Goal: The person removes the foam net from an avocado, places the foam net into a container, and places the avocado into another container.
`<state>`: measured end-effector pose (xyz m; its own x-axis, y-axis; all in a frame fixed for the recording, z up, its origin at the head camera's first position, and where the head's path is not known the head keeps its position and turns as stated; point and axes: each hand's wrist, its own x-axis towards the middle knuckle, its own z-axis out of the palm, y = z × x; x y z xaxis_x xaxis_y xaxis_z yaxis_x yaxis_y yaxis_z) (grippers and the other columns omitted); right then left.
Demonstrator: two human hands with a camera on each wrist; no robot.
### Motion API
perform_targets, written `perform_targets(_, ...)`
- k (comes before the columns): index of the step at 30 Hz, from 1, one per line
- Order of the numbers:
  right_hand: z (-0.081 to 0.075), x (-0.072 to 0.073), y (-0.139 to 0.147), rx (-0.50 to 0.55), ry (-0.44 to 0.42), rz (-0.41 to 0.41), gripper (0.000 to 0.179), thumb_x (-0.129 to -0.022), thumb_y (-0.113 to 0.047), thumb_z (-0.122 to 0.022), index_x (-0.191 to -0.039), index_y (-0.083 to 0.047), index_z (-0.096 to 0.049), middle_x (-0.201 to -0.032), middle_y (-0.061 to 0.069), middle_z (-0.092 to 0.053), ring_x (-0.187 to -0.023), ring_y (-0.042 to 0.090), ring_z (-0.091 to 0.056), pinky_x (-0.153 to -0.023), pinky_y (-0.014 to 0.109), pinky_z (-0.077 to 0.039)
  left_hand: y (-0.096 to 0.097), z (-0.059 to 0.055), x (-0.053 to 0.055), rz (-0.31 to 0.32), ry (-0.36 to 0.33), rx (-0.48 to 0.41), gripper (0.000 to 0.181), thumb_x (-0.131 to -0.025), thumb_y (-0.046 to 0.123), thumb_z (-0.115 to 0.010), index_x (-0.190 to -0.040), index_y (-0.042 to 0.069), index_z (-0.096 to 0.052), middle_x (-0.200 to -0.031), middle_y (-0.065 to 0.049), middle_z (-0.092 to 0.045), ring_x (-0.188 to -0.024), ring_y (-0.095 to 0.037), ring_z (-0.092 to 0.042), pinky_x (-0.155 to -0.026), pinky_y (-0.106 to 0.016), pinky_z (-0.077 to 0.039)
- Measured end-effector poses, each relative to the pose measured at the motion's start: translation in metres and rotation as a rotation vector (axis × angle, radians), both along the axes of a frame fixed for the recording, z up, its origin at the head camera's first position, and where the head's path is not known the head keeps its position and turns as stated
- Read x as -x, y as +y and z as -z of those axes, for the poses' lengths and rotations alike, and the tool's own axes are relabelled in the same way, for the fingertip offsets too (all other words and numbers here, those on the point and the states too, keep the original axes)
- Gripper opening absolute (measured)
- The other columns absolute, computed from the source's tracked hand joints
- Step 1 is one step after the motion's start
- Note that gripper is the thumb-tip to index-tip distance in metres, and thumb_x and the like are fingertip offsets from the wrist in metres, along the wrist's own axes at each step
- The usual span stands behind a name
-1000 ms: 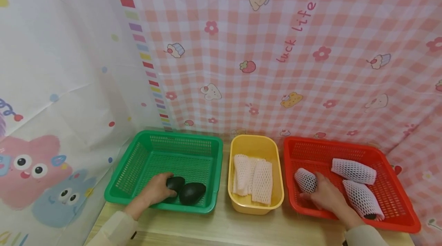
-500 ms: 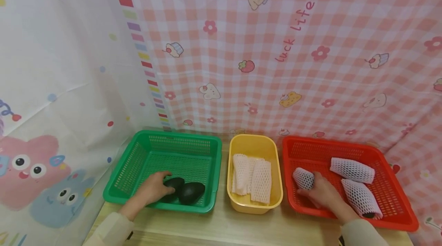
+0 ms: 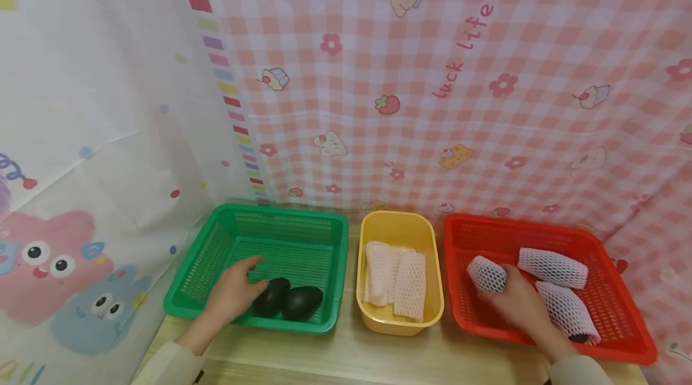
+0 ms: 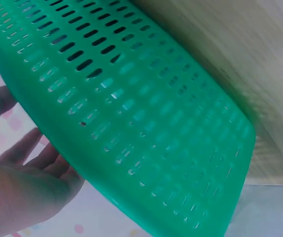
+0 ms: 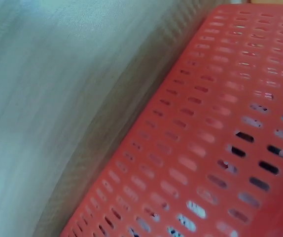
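Observation:
My left hand (image 3: 233,294) hovers over the front left of the green basket (image 3: 175,295), thumb and fingers spread beside two dark avocados (image 3: 301,303). The left wrist view catches its curved fingers (image 4: 48,163) past the basket rim. In the red basket (image 3: 454,289), my right hand (image 3: 516,300) grips an avocado in a white foam net sleeve (image 3: 488,274), tilted up at the basket's left side. Two more sleeved pieces, an upper one (image 3: 554,267) and a lower one (image 3: 567,312) with a dark tip showing, lie to its right. The right wrist view shows only basket wall and table.
Between the two baskets stands a yellow bin (image 3: 400,326) with several flat foam net sleeves (image 3: 409,284) inside. All three containers rest on a wooden table (image 3: 324,358). A pink checked cloth (image 3: 411,151) hangs close behind them.
My left hand has let go of the left avocado and drawn back from it. My right hand has raised the sleeved avocado slightly and moved it a little right.

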<state>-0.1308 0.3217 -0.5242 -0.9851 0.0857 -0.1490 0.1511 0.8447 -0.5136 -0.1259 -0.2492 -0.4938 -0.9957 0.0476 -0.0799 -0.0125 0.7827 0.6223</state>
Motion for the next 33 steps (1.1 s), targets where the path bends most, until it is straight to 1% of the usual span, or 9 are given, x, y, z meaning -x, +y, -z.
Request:
perform_targets(2,-0.003,-0.002,0.000,0.021,0.032,0.003,0.096,-0.085,-0.042,-0.085,-0.145,0.017,-0.038,-0.124,0.038,-0.061,-0.104,0.048,-0.066,-0.088,0.062,-0.053,0.000,-0.002,-0.002,-0.029,0.015,-0.025,0.060,-0.095,0.016,-0.075,-0.148,-0.002,-0.054,-0.135,-0.031,-0.062,-0.069,-0.022,-0.065,-0.054,-0.036,-0.046)
perform_targets(6,-0.012,-0.008,-0.001,0.071,0.070,0.008,0.097,-0.085,-0.041,-0.086,-0.146,0.016,-0.037,-0.126,0.037,-0.060,-0.104,0.046,-0.066,-0.087,0.061,-0.055,0.003,-0.007,-0.006,-0.053,0.048,-0.028,0.058,-0.097,0.020,-0.072,-0.148,-0.001,-0.054,-0.133,-0.028,-0.064,-0.094,-0.036,-0.070,-0.062,-0.042,-0.054)
perform_targets(9,-0.018,-0.014,-0.001,0.095,0.093,0.014,0.097,-0.086,-0.042,-0.086,-0.147,0.014,-0.036,-0.126,0.036,-0.060,-0.102,0.043,-0.066,-0.083,0.056,-0.057,0.006,-0.009,-0.009,-0.058,0.081,-0.022,0.056,-0.098,0.022,-0.071,-0.147,-0.001,-0.056,-0.132,-0.025,-0.065,-0.115,-0.043,-0.065,-0.077,-0.051,-0.058)
perform_targets(12,-0.022,-0.019,-0.002,0.147,0.091,0.033,0.097,-0.087,-0.042,-0.086,-0.149,0.011,-0.035,-0.120,0.033,-0.062,-0.092,0.036,-0.067,-0.072,0.045,-0.058,0.010,-0.010,-0.011,-0.062,0.124,-0.030,0.053,-0.098,0.021,-0.071,-0.145,0.000,-0.057,-0.131,-0.024,-0.066,-0.117,-0.044,-0.064,-0.084,-0.057,-0.056)
perform_targets(15,-0.025,-0.023,-0.004,0.191,0.079,0.054,0.098,-0.087,-0.044,-0.085,-0.152,0.008,-0.033,-0.119,0.030,-0.062,-0.090,0.032,-0.066,-0.066,0.036,-0.055,0.015,-0.010,-0.013,-0.069,0.165,-0.048,0.051,-0.098,0.021,-0.072,-0.143,0.001,-0.059,-0.130,-0.021,-0.067,-0.116,-0.041,-0.064,-0.084,-0.055,-0.056)
perform_targets(19,-0.032,-0.030,-0.009,0.232,0.069,0.066,0.102,-0.087,-0.049,-0.084,-0.154,0.006,-0.031,-0.127,0.032,-0.058,-0.099,0.036,-0.064,-0.070,0.034,-0.053,0.024,-0.011,-0.018,-0.069,0.187,-0.102,0.050,-0.099,0.021,-0.072,-0.144,0.003,-0.060,-0.133,-0.018,-0.066,-0.119,-0.038,-0.062,-0.078,-0.050,-0.056)
perform_targets(22,-0.037,-0.036,-0.014,0.267,0.072,0.072,0.103,-0.087,-0.048,-0.085,-0.156,0.004,-0.029,-0.130,0.032,-0.056,-0.103,0.038,-0.063,-0.071,0.034,-0.054,0.032,-0.013,-0.023,-0.056,0.207,-0.132,0.048,-0.099,0.021,-0.072,-0.143,0.004,-0.061,-0.134,-0.016,-0.066,-0.120,-0.037,-0.062,-0.078,-0.048,-0.056)
perform_targets(29,-0.043,-0.051,-0.030,0.304,0.151,0.081,0.095,-0.084,-0.039,-0.089,-0.153,0.001,-0.038,-0.133,0.029,-0.057,-0.108,0.039,-0.062,-0.073,0.031,-0.054,0.050,-0.019,-0.031,0.019,0.262,-0.185,0.043,-0.098,0.018,-0.074,-0.139,0.007,-0.066,-0.135,-0.011,-0.066,-0.121,-0.034,-0.062,-0.092,-0.055,-0.055)
perform_targets(33,-0.044,-0.058,-0.041,0.340,0.103,0.105,0.097,-0.084,-0.038,-0.090,-0.156,-0.002,-0.035,-0.138,0.029,-0.054,-0.112,0.041,-0.061,-0.076,0.033,-0.055,0.057,-0.023,-0.034,0.051,0.281,-0.203,0.041,-0.098,0.016,-0.075,-0.137,0.009,-0.067,-0.135,-0.009,-0.066,-0.124,-0.033,-0.062,-0.096,-0.056,-0.054)
